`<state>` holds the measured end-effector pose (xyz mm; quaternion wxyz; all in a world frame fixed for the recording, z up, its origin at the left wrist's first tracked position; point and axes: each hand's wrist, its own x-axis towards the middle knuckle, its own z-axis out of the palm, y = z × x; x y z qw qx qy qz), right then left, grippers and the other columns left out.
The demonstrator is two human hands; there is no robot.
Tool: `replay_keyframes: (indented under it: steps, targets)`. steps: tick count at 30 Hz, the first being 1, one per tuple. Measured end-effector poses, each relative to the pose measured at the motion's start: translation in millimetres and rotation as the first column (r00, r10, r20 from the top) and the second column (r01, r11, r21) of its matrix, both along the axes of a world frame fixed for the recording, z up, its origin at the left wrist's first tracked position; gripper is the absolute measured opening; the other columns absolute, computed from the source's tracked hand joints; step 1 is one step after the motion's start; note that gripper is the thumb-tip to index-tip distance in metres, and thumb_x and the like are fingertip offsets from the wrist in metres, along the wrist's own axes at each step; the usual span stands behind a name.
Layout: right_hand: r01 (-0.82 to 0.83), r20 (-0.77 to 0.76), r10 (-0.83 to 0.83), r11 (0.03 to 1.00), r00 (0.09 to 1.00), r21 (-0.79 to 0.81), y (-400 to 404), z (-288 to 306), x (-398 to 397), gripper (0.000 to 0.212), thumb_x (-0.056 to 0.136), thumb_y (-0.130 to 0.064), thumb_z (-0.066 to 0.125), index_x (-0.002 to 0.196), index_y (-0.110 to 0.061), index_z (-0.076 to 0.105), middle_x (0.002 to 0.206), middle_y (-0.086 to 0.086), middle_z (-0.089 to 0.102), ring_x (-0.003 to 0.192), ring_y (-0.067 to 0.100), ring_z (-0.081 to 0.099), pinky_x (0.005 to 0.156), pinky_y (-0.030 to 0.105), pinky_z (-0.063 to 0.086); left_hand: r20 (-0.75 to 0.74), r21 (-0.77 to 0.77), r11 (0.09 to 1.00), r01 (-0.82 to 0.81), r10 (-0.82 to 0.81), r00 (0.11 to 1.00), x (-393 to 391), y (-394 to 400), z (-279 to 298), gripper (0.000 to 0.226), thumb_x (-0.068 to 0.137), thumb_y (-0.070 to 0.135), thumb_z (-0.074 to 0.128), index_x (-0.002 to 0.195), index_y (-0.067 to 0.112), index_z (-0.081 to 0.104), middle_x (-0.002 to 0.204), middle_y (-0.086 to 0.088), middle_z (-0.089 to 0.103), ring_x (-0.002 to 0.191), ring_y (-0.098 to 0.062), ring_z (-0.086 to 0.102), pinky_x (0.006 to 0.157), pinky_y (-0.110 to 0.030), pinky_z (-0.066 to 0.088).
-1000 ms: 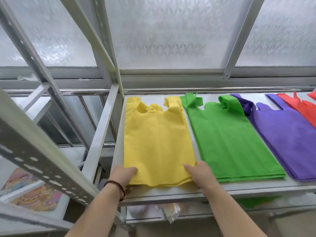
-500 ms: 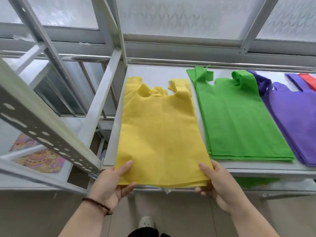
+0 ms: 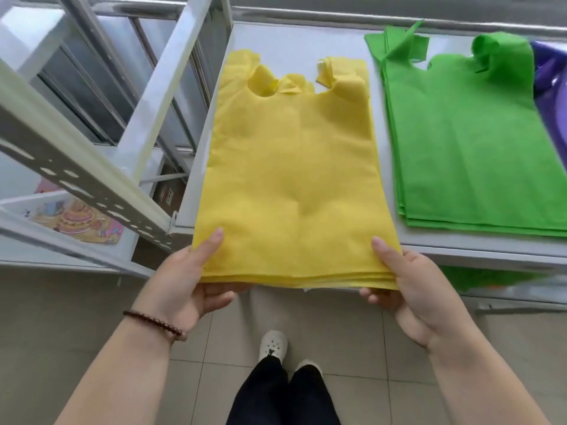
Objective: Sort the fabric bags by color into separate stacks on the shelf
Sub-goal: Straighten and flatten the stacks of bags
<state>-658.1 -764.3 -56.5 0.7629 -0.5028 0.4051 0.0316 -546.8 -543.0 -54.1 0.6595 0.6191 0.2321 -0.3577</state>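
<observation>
Both hands, left hand (image 3: 187,280) and right hand (image 3: 408,289), pinching the near corners of the soft yellow fabric bag stack (image 3: 294,179), thumbs on top. Near edge hanging off the white metal shelf (image 3: 294,41), probably to square it up. Green fabric bag stack (image 3: 472,133) just right.

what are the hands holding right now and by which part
Both hands hold the stack of yellow fabric bags by its near bottom edge: left hand at the left corner, right hand at the right.
</observation>
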Motion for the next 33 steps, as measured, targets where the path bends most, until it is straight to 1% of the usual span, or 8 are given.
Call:
replay_keyframes:
  steps: [5, 11, 16, 20, 23, 26, 28, 33]
  targets:
    - [-0.032, -0.006, 0.033, 0.993, 0.999, 0.111, -2.7, 8.2, -3.8, 0.003, 0.091, -0.004, 0.052, 0.091, -0.003, 0.054, 0.051, 0.002, 0.063, 0.035, 0.009, 0.054, 0.033, 0.015, 0.044, -0.065, 0.014, 0.999, 0.053, -0.052, 0.997, 1.9, 9.2, -3.8, 0.005, 0.087, 0.016, 0.059, 0.085, 0.013, 0.055, 0.047, 0.005, 0.06, 0.03, -0.004, 0.051, 0.028, -0.007, 0.03]
    - [0.111, 0.029, -0.119, 0.974, 0.993, 0.196, 10.1, 5.0, -2.6, 0.006, 0.089, 0.006, 0.05, 0.091, 0.0, 0.053, 0.058, 0.006, 0.068, 0.05, 0.015, 0.068, 0.042, 0.016, 0.053, -0.068, -0.07, 0.997, -0.031, 0.026, 0.997, 5.3, 4.5, -4.1, 0.011, 0.086, 0.016, 0.06, 0.088, 0.005, 0.056, 0.054, -0.001, 0.068, 0.041, -0.009, 0.063, 0.032, -0.013, 0.045]
    - [0.017, 0.028, -0.021, 0.991, 0.999, 0.132, 12.7, 14.4, -6.5, 0.017, 0.093, 0.009, 0.042, 0.096, -0.005, 0.052, 0.058, 0.006, 0.069, 0.048, 0.016, 0.067, 0.041, 0.018, 0.052, -0.081, -0.068, 0.998, -0.004, -0.001, 0.997, 1.6, 13.5, -3.6, 0.008, 0.092, 0.004, 0.05, 0.097, 0.0, 0.055, 0.064, -0.009, 0.072, 0.049, -0.017, 0.069, 0.035, -0.017, 0.049]
    - [-0.19, -0.048, 0.186, 0.977, 0.981, -0.097, 12.1, 17.6, -10.6, 0.022, 0.09, -0.012, 0.058, 0.112, -0.013, 0.052, 0.087, 0.006, 0.071, 0.059, 0.022, 0.069, 0.05, 0.024, 0.056, -0.066, -0.049, 0.992, 0.114, -0.117, 0.991, 0.8, 22.1, 0.2, 0.021, 0.089, 0.019, 0.058, 0.106, 0.009, 0.055, 0.09, -0.008, 0.071, 0.057, -0.023, 0.071, 0.034, -0.02, 0.049]
    - [-0.273, -0.049, 0.277, 0.87, 0.96, -0.41, 10.8, 19.7, -16.9, 0.048, 0.088, -0.005, 0.061, 0.127, -0.024, 0.04, 0.102, 0.0, 0.068, 0.079, 0.018, 0.072, 0.079, 0.032, 0.058, 0.095, 0.045, 0.981, 0.188, -0.191, 0.977, -0.2, 26.8, -1.3, 0.038, 0.081, 0.013, 0.067, 0.116, 0.011, 0.051, 0.083, -0.003, 0.073, 0.06, -0.016, 0.071, 0.04, -0.02, 0.05]
    - [-0.313, -0.015, 0.353, 0.809, 0.936, -0.498, 11.0, 24.8, -22.8, 0.073, 0.089, -0.001, 0.057, 0.14, -0.038, 0.021, 0.096, 0.001, 0.071, 0.086, 0.015, 0.071, 0.09, 0.032, 0.052, 0.253, 0.193, 0.946, 0.26, -0.304, 0.919, -1.9, 32.5, -3.9, 0.085, 0.051, 0.019, 0.088, 0.123, 0.02, 0.042, 0.105, -0.003, 0.063, 0.085, -0.015, 0.068, 0.061, -0.023, 0.054]
    - [-0.319, -0.002, 0.373, 0.792, 0.928, -0.521, 11.7, 25.1, -24.1, 0.083, 0.09, 0.002, 0.053, 0.141, -0.05, 0.012, 0.095, 0.0, 0.07, 0.082, 0.015, 0.071, 0.087, 0.027, 0.051, 0.315, 0.272, 0.918, 0.289, -0.369, 0.874, -3.9, 33.7, -6.1, 0.093, 0.05, 0.013, 0.089, 0.124, 0.028, 0.035, 0.111, 0.001, 0.057, 0.097, -0.012, 0.06, 0.076, -0.024, 0.049]
    - [-0.283, -0.081, 0.319, 0.665, 0.944, -0.692, 6.2, 18.1, -18.4, 0.057, 0.086, 0.007, 0.049, 0.116, -0.041, 0.059, 0.069, 0.004, 0.071, 0.066, 0.016, 0.068, 0.071, 0.017, 0.051, 0.487, 0.228, 0.953, 0.201, -0.29, 0.824, -7.2, 30.2, -8.7, 0.09, 0.067, -0.008, 0.076, 0.123, 0.044, 0.028, 0.113, 0.001, 0.056, 0.097, -0.015, 0.061, 0.068, -0.015, 0.05]
